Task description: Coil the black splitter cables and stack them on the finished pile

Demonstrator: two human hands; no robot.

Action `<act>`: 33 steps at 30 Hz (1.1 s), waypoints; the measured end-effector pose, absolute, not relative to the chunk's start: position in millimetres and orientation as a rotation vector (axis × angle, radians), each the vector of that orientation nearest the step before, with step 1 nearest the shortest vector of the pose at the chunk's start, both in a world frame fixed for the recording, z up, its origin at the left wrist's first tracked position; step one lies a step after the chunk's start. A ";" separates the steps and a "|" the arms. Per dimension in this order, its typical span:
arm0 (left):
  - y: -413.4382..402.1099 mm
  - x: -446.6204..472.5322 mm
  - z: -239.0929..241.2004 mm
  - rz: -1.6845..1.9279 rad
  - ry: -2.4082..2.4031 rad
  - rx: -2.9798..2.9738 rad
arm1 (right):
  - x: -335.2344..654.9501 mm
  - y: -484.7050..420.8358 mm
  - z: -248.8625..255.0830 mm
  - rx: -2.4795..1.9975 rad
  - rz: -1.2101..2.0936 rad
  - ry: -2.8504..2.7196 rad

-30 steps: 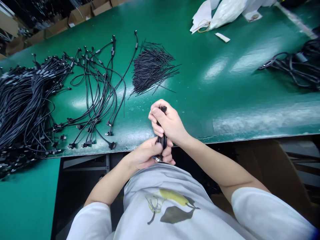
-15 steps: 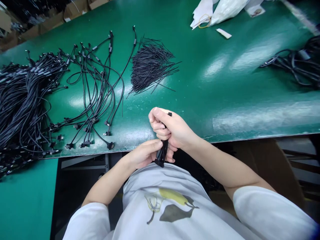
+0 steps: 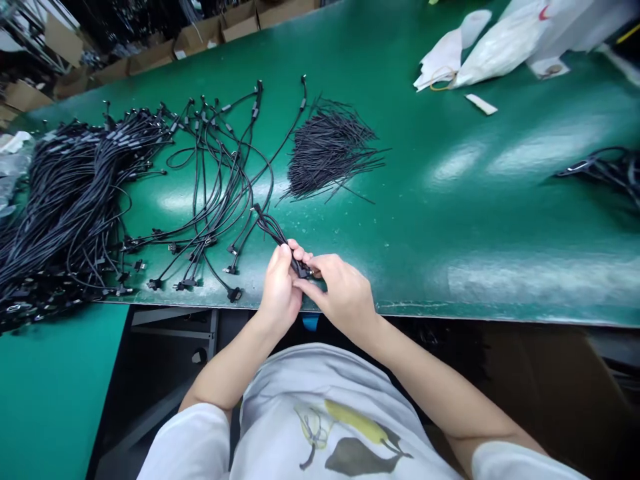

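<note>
A folded black cable (image 3: 273, 227) is gathered in a small bundle over the table's front edge. My left hand (image 3: 281, 283) is closed round this bundle, thumb on top, with its looped end sticking out to the upper left. At the bundle's near end, the thumb and fingers of my right hand (image 3: 341, 290) pinch around a black connector (image 3: 304, 271). Fingers partly hide that connector. Beyond my hands lies a heap of thin black twist ties (image 3: 333, 150). Several loose black cables (image 3: 213, 193) with connectors spread out to its left.
A large pile of black cables (image 3: 75, 193) covers the left of the green table (image 3: 400, 220). White plastic bags (image 3: 505, 50) and a white scrap (image 3: 481, 104) lie at the back right. Another black cable bundle (image 3: 607, 170) is at the right edge. Cardboard boxes (image 3: 197, 39) line the far edge.
Both hands have moved forward from near my body to the table's edge. The bundle now points to the upper left, and my right hand has shifted to its near end. The view has turned slightly.
</note>
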State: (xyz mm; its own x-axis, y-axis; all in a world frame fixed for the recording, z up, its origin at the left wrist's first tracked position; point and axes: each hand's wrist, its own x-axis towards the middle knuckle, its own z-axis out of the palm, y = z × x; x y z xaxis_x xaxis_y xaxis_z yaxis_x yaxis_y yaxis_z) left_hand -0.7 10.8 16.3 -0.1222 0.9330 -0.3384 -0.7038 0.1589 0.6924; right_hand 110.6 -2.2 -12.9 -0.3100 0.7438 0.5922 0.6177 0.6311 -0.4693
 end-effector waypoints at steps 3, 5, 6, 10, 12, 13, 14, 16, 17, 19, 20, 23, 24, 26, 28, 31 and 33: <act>7.7 -2.8 13.5 1.374 0.964 0.328 | 105.6 3.2 -12.3 -0.957 0.058 -2.139; 6.6 -7.3 13.2 1.311 0.975 0.340 | 106.5 5.6 -10.0 -0.821 -0.024 -2.249; 6.0 -9.9 13.1 1.272 0.980 0.352 | 108.5 5.9 -8.3 -0.726 -0.044 -2.309; 1.8 -19.1 9.4 1.149 1.002 0.493 | 126.8 9.5 8.6 -0.400 0.147 -2.432; -1.1 -21.9 5.8 1.121 0.999 0.636 | 138.9 18.3 21.6 -0.462 0.164 -2.368; -2.9 -23.1 4.1 1.082 0.994 0.725 | 144.3 24.7 27.4 -0.506 0.114 -2.362; -4.8 -24.4 2.9 1.024 0.994 0.814 | 148.8 31.7 31.9 -0.530 0.037 -2.390; -9.8 -27.9 2.1 0.870 1.017 0.992 | 155.1 44.3 35.2 -0.489 -0.099 -2.554; -12.9 -30.2 2.5 0.779 1.033 1.082 | 157.4 48.5 34.0 -0.427 -0.138 -2.658; -19.5 -35.5 4.3 0.608 1.044 1.219 | 161.1 50.2 28.4 -0.346 -0.183 -2.820; -22.6 -38.1 5.5 0.533 1.030 1.255 | 163.0 48.0 25.2 -0.335 -0.193 -2.876; -29.1 -43.2 11.5 0.392 0.951 1.249 | 169.4 35.2 20.8 -0.351 -0.215 -2.935; -29.9 -43.9 15.1 0.364 0.933 1.243 | 171.9 30.9 22.2 -0.342 -0.235 -2.928; -29.9 -44.0 24.7 0.288 0.920 1.270 | 176.9 23.8 28.7 -0.280 -0.285 -2.893; -29.4 -43.1 34.8 0.194 0.896 1.314 | 181.9 18.8 36.9 -0.210 -0.332 -2.843; -31.5 -40.2 41.3 0.080 0.811 1.355 | 188.3 13.1 44.2 -0.190 -0.352 -2.792; -34.0 -36.7 38.1 0.071 0.841 1.466 | 190.7 10.7 45.3 -0.202 -0.356 -2.795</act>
State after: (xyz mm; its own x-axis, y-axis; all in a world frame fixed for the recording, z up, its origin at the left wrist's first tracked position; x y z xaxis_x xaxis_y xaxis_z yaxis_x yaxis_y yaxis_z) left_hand -36.7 -34.0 38.1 0.7213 0.5244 -0.4524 0.4409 0.1561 0.8839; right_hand 190.7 10.7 45.3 -0.9404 0.0985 0.3254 0.1770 0.9590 0.2212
